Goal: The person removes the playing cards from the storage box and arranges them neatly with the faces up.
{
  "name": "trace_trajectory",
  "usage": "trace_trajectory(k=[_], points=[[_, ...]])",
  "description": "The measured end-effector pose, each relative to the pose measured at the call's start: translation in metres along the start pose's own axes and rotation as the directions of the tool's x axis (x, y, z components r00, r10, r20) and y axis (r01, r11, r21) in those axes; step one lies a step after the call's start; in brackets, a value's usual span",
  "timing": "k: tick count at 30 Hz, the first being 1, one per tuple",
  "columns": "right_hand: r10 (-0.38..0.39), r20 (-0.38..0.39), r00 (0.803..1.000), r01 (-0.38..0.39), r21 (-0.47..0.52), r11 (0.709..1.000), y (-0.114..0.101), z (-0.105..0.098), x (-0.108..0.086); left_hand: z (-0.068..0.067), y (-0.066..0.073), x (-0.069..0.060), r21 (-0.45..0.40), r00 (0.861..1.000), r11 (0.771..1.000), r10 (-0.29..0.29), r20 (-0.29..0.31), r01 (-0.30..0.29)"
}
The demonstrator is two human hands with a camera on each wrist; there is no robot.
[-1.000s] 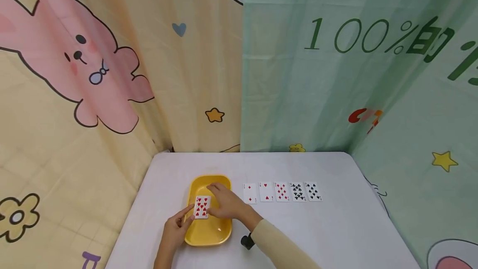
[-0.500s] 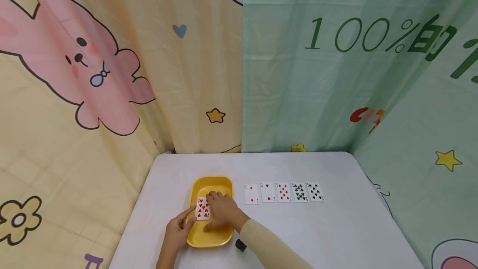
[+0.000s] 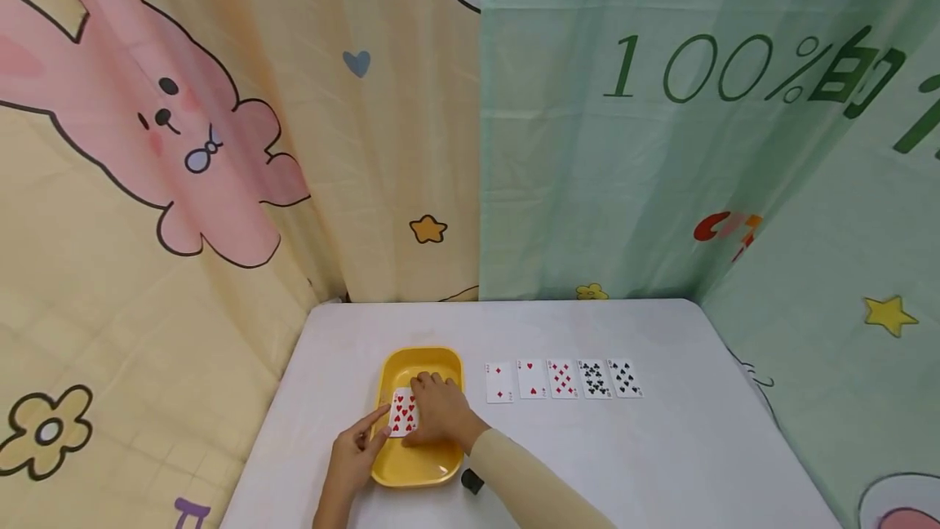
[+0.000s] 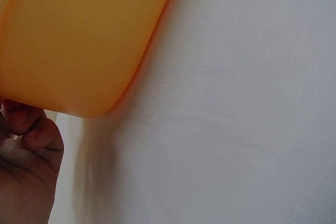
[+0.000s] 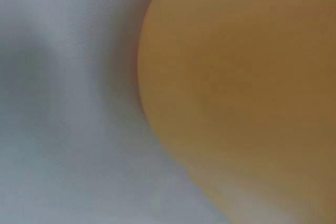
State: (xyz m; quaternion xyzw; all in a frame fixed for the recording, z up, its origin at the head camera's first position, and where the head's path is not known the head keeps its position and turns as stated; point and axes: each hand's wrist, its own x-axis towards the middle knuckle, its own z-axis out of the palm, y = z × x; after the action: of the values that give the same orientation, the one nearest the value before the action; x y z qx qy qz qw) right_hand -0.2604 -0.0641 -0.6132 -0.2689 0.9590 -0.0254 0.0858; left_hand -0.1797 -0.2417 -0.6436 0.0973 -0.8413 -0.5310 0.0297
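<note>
A yellow tray (image 3: 411,476) sits on the white table. Over it, a face-up hearts playing card (image 3: 402,415) is held between both hands; whether more cards lie beneath it is not clear. My left hand (image 3: 351,461) pinches its left edge with thumb and fingers. At the right edge, my right hand (image 3: 444,416) grips it with bent fingers toward the top and the thumb near the lower corner, covering part of the face. The left wrist view shows curled fingers of the left hand (image 4: 29,166) beside the tray's (image 4: 84,40) outer wall. Only the tray (image 5: 236,87) and tabletop appear in the right wrist view.
Right of the tray lies a row of several face-up cards: a two of diamonds (image 3: 499,383), a two of hearts (image 3: 532,380), another diamonds card (image 3: 562,380) and two black-suit cards (image 3: 595,380). A small black object (image 3: 472,481) is under the right wrist. Printed curtains (image 3: 411,121) stand behind.
My right hand has swung left and down onto the card's right edge, its raised fingers now lowered and bent. The left hand keeps its hold. The head view has shifted slightly.
</note>
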Motion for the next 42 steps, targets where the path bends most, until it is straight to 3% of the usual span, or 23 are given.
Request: trace_trajectory(k=[6,15,20,24,27,34,42], points=[[0.021,-0.012,1.0,-0.02,0.032,0.999,0.001,0.005,0.003,0.002,-0.002,0.0,-0.002,1.0,1.0,0.026,0.002,-0.026],[-0.042,-0.045,0.998,0.047,0.115,0.992,0.006,-0.004,0.003,-0.001,-0.001,0.0,0.011,0.999,0.999,0.049,-0.015,-0.049],[-0.063,-0.099,0.993,0.076,0.139,0.987,0.013,-0.01,-0.004,0.001,-0.002,0.0,0.047,0.998,0.998,0.054,-0.022,-0.053],[-0.062,-0.172,0.983,0.093,0.175,0.98,0.026,-0.017,-0.013,0.001,-0.001,-0.001,0.054,1.0,0.998,0.018,-0.005,-0.017],[-0.034,-0.202,0.979,0.083,0.236,0.968,0.039,-0.025,-0.022,0.001,0.001,-0.001,0.046,1.0,0.999,-0.004,-0.002,0.004],[0.093,-0.211,0.973,-0.008,0.374,0.927,0.071,-0.038,-0.044,-0.001,0.003,-0.003,0.056,0.999,0.998,0.032,-0.029,-0.031],[0.183,-0.229,0.956,-0.063,0.449,0.891,0.102,-0.029,-0.067,0.0,0.005,-0.002,0.041,0.999,0.999,-0.037,0.006,0.036]])
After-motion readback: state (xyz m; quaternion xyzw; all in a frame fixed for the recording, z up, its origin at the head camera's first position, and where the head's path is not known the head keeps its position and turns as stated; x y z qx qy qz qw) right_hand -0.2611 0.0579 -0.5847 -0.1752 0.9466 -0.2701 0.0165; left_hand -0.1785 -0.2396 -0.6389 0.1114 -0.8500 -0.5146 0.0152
